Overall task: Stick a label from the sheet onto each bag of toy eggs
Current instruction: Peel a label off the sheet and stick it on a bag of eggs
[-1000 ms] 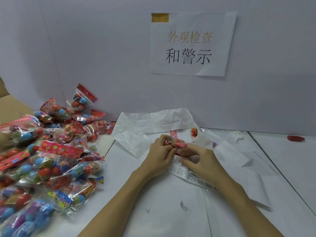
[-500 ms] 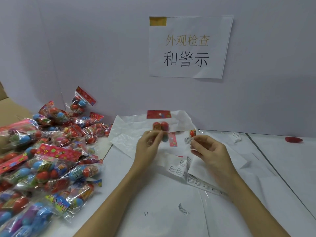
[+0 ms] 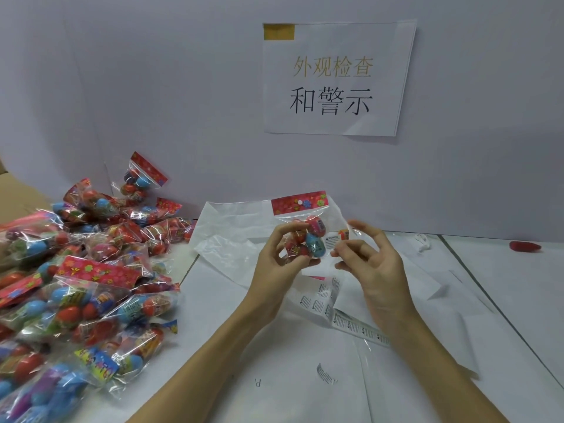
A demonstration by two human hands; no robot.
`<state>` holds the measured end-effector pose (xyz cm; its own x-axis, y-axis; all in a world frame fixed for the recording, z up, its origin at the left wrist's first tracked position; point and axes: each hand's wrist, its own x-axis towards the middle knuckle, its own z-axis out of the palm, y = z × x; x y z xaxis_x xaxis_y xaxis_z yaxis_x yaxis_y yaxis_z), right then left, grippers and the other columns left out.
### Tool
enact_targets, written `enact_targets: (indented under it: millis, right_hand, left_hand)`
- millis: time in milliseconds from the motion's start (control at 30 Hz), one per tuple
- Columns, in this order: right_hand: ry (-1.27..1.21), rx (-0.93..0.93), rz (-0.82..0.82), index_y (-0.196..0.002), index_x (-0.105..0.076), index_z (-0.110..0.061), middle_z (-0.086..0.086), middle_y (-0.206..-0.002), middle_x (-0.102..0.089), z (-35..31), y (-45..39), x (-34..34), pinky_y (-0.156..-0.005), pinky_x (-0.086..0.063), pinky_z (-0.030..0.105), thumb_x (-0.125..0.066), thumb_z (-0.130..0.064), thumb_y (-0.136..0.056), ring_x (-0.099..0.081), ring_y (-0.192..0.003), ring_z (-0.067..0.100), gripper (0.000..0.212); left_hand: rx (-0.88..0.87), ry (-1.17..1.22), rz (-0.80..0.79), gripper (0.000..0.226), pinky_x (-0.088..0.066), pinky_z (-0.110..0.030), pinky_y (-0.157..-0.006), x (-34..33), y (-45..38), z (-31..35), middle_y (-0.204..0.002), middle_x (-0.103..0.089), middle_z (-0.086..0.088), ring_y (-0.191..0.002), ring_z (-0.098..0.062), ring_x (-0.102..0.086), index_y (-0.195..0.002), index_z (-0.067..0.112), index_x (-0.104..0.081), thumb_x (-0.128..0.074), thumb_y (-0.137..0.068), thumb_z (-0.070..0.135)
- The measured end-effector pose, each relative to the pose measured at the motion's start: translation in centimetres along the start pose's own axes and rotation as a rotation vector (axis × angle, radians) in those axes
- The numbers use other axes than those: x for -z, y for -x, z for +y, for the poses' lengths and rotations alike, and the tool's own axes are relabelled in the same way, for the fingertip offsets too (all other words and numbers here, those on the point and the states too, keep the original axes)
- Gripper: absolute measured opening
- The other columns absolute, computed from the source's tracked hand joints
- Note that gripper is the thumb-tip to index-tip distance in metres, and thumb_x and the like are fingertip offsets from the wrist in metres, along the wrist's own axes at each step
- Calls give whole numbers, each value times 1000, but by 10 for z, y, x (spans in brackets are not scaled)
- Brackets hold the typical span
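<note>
- The left hand (image 3: 282,254) was gripping a clear plastic bag of coloured toy eggs with a red flowered header card (image 3: 305,232), held upright in the air above the white paper-covered counter (image 3: 503,300).
- The right hand (image 3: 370,264) was pinching a small white printed warning label (image 3: 333,242) between thumb and fingertip, right up against the bag's side. Couldn't tell if it had actually stuck yet.
- So I'd say this was the sticking step for this one bag, label basically at the plastic.
- Next move, my guess: press the label flat on a smooth patch of film while the left hand keeps the bag steady, because crinkly plastic over round eggs wrinkles easily.
- The white strip sheet of remaining labels (image 3: 329,303) lay on the counter just below the hands.
- A big heap of other clear egg bags (image 3: 85,285) sat well off to the left; no idea which of them were already labelled.
</note>
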<state>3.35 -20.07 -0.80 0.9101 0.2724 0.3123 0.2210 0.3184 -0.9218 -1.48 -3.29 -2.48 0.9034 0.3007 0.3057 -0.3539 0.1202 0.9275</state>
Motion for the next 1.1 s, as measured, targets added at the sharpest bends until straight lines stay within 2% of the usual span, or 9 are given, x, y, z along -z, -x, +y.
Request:
enact_targets:
  millis: [133, 267, 467, 600, 733, 933, 1100]
  right_hand:
    - [169, 93, 1, -130, -61, -27, 1, -90, -77, 5, 1, -1, -75, -60, 24, -76, -14, -94, -73, -89, 13, 41]
    - [256, 131, 20, -127, -62, -28, -4, -88, -75, 9, 1, -1, -82, -63, 30, -75, -14, -95, -73, -97, 15, 38]
    - [275, 123, 32, -128, -63, -22, -3, -87, -73, 10, 1, 0, -82, -63, 28, -74, -12, -95, -74, -93, 15, 36]
    - [279, 117, 32, -126, -64, -22, 1, -87, -73, 10, 1, -1, -78, -62, 24, -74, -10, -95, -74, -89, 15, 34]
    - [313, 115, 33, -123, -64, -25, 3, -90, -72, 10, 2, -3, -76, -60, 21, -74, -12, -95, -73, -90, 13, 33]
    - [363, 105, 40, -121, -64, -28, 2, -94, -73, 8, 4, -5, -82, -63, 25, -75, -16, -94, -72, -91, 9, 31]
    - [408, 87, 48, -123, -65, -25, -1, -99, -73, 6, 5, -6, -88, -64, 33, -75, -18, -94, -72, -94, 15, 32]
  left_hand:
    - [-8, 10, -32, 50, -61, -37, -92, -6, 3, -1, -125, -72, 4, -114, -30, -72, -126, 28, -64, -68, -91, -9]
    - [3, 24, -34, 44, -59, -44, -100, -9, 5, 0, -128, -70, 5, -116, -31, -70, -129, 25, -63, -73, -93, 1]
    - [25, 36, -27, 39, -60, -36, -94, -14, 6, 6, -127, -70, 7, -115, -28, -71, -127, 31, -65, -80, -92, 21]
    - [25, -9, -7, 38, -61, -31, -89, -16, 7, 8, -125, -71, 15, -112, -26, -73, -123, 37, -66, -81, -89, 28]
    - [27, -42, 21, 36, -62, -35, -93, -15, 8, 8, -125, -70, 17, -109, -29, -74, -120, 40, -66, -80, -87, 33]
    - [9, -62, 55, 29, -62, -32, -88, -15, 8, 8, -123, -72, 15, -103, -31, -75, -116, 38, -66, -77, -93, 25]
    - [-5, -78, 81, 29, -61, -23, -79, -15, 7, 5, -119, -72, 22, -100, -22, -77, -112, 43, -66, -77, -93, 24]
